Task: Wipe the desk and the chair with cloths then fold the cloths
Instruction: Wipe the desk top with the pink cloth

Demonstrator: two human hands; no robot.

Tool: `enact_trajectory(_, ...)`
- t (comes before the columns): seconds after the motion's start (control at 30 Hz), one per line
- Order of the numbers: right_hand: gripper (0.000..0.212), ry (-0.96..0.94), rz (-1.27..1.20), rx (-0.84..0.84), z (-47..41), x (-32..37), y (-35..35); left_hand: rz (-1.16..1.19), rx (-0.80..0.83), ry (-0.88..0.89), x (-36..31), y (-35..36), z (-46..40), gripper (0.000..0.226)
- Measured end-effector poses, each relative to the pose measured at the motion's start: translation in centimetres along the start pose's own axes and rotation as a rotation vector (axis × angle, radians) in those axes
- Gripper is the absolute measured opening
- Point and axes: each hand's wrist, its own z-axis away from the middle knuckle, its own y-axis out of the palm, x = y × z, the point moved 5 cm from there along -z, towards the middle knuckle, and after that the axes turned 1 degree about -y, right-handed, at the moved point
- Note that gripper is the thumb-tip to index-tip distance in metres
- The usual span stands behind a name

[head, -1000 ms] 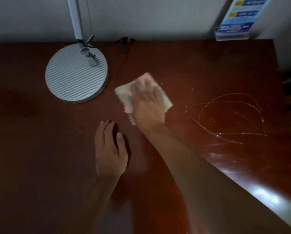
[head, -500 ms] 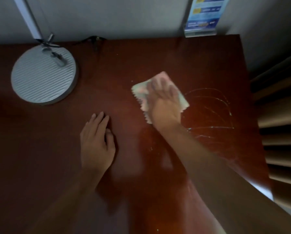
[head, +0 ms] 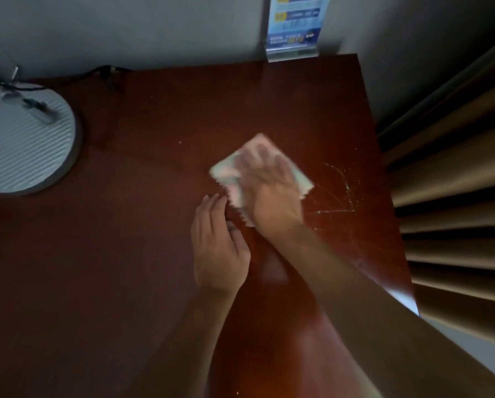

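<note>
A pale pink and green cloth (head: 226,171) lies flat on the dark red-brown desk (head: 125,254), right of centre. My right hand (head: 269,185) presses flat on the cloth, fingers spread and blurred. My left hand (head: 217,248) rests palm down on the desk just below and left of the cloth, fingers together, holding nothing. Thin wet streaks (head: 338,193) glisten on the desk to the right of the cloth. No chair is visible.
A round ribbed grey lamp base (head: 22,147) with a black cable sits at the back left. A blue leaflet in a clear stand (head: 293,27) leans against the wall at the back right. Beige curtain folds (head: 455,211) hang past the desk's right edge.
My right hand has slid the cloth rightward over the wet streaks, and fewer streaks show now. My left hand has ended up closer to the cloth. The view has panned right.
</note>
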Motion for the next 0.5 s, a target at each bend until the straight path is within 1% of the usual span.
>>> enact_trajectory(0.03, 0.057, 0.104, 0.028, -0.033, 1.2, -3.5, -0.5, -0.017, 0.006, 0.021, -0.3, 0.1, -0.1, 0.045)
enact_trajectory(0.07, 0.057, 0.214, 0.077, -0.100, 2.4, -7.3, -1.4, -0.029, 0.015, 0.033, -0.4, 0.3, -0.1, 0.043)
enact_trajectory(0.1, 0.058, 0.317, 0.109, -0.125, 3.2, -10.9, -2.3, -0.043, 0.028, 0.034, -0.4, 0.3, -0.1, 0.041)
enact_trajectory(0.13, 0.060, 0.409, 0.116, -0.100, 3.8, -13.4, -3.0, -0.054, 0.041, 0.029, -0.4, 0.4, -0.1, 0.040)
enact_trajectory(0.17, 0.060, 0.487, 0.114, -0.076, 4.0, -14.6, -3.3, -0.058, 0.049, 0.026, -0.4, 0.5, -0.1, 0.039)
enact_trajectory(0.23, 0.055, 0.554, 0.084, -0.155, 3.7, -13.5, -3.5, -0.028, 0.053, 0.020, -0.5, 0.6, -0.1, 0.038)
enact_trajectory(0.27, 0.055, 0.511, 0.070, -0.187, 4.0, -11.3, -3.1, -0.009, 0.049, 0.019, -0.5, 0.5, 0.0, 0.038)
enact_trajectory(0.3, 0.057, 0.423, 0.062, -0.188, 4.4, -8.2, -2.2, 0.005, 0.037, 0.024, -0.4, 0.5, 0.0, 0.037)
enact_trajectory(0.37, 0.056, 0.187, 0.054, -0.124, 5.9, -1.3, -0.4, 0.014, 0.016, 0.037, -0.2, 0.6, 0.0, 0.038)
enact_trajectory(0.4, 0.054, 0.109, 0.031, -0.085, 6.7, 0.6, 0.3, 0.012, 0.014, 0.040, 0.0, 0.6, 0.0, 0.038)
enact_trajectory(0.43, 0.052, 0.061, 0.020, -0.065, 6.8, 0.6, 0.5, 0.005, 0.010, 0.042, -0.1, 0.6, 0.0, 0.038)
enact_trajectory(0.47, 0.050, 0.067, 0.013, -0.071, 6.7, -1.2, 0.3, -0.004, 0.015, 0.044, -0.2, 0.6, 0.2, 0.037)
enact_trajectory(0.5, 0.050, 0.125, 0.018, -0.092, 6.6, -4.0, -0.1, -0.009, 0.021, 0.042, -0.3, 0.6, 0.2, 0.036)
